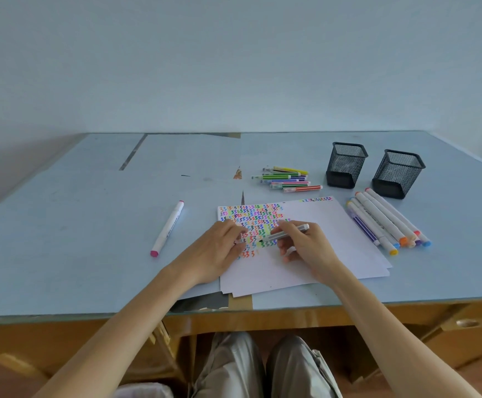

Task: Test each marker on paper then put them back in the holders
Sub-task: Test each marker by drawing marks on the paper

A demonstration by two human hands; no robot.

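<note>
Pinched mid-barrel in the right hand (303, 244) fingers, a light, stiff grey marker (287, 233) is held tip-down over the paper (320, 254) near the tabletop's front edge; the left hand (219, 248) fingers are curled, possibly on its cap.

A grey marker (285, 233) lies nearly flat over the paper (305, 254), its dark tip pointing left above rows of coloured zigzags. The white sheets sit in a loose stack on the table. Two black mesh holders (346, 165) (397, 173) stand upright at the far right. Thin coloured markers (287, 179) lie piled beside them; thick white markers (386, 222) lie side by side right of the paper. One pink-capped marker (167, 228) lies alone at the left.
</note>
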